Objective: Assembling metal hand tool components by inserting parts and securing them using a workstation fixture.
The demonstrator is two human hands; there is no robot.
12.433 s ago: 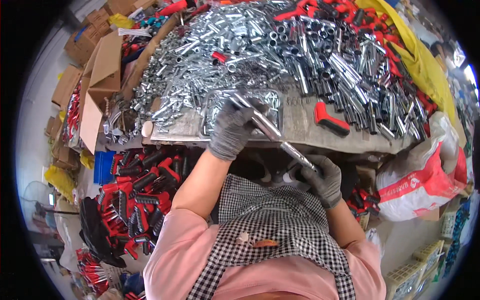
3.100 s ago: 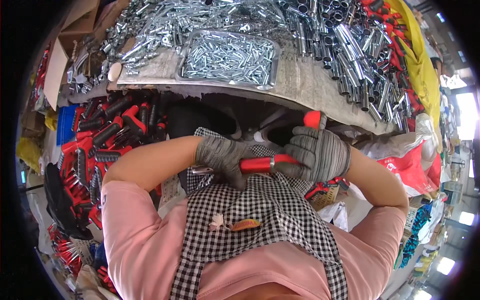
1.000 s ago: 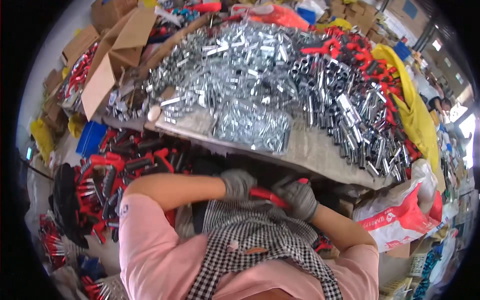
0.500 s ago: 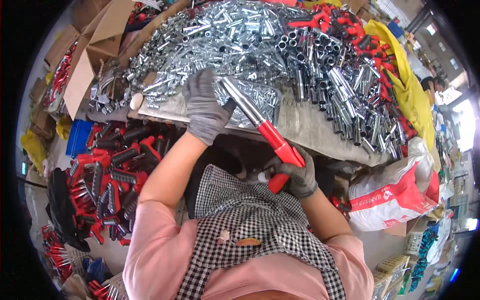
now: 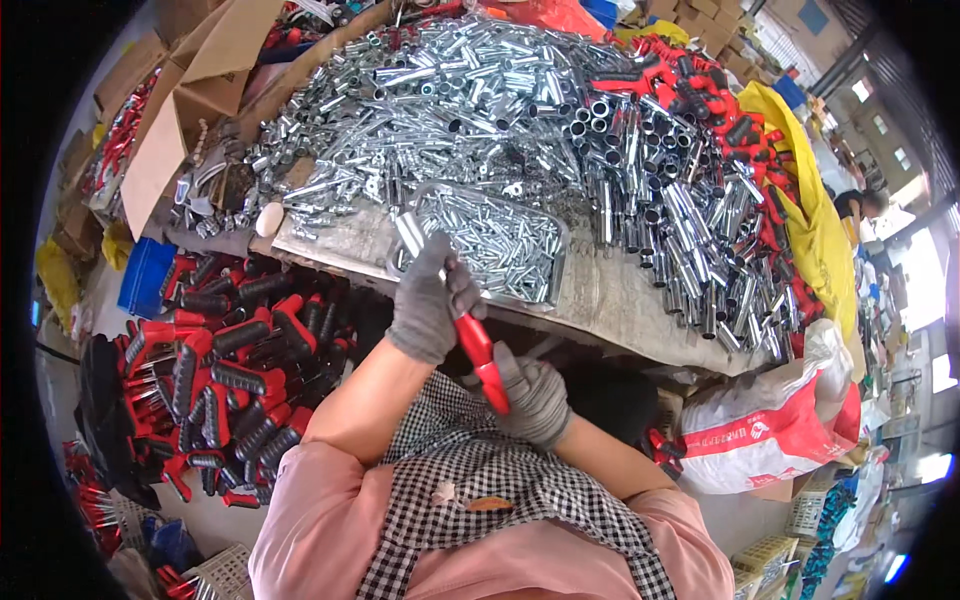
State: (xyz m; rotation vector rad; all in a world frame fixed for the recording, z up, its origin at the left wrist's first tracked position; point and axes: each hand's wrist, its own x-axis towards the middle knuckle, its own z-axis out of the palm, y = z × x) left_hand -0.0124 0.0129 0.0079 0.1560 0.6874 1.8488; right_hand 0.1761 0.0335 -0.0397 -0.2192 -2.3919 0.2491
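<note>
**Red-handled tool (image 5: 476, 342) clasped aslant at the workbench (image 5: 610, 300)**

In the head view, the red-handled tool is held in front of the body, tilted, its bright tube (image 5: 409, 233) pointed up and to the left, its red end angled down toward the apron (image 5: 480, 460). By the gloved left hand (image 5: 430, 305) the middle is gripped: fingers are wrapped right round, closed on the place where metal runs into red, and the tube is left jutting out above them.

Lower down, the gloved right hand (image 5: 535, 398) is brought close against the red end. Its fingers are bent and pressed beside the handle; whether they are fully closed around it cannot be told from here.

Just beyond the left hand, a metal tray (image 5: 563, 250) is filled with small metal pins (image 5: 495, 245), its left edge crossed in view by the tube. To the right, chromed tubes (image 5: 690, 240) are heaped; to the left, below the workbench, red-and-black handles (image 5: 230, 375) are piled.
</note>
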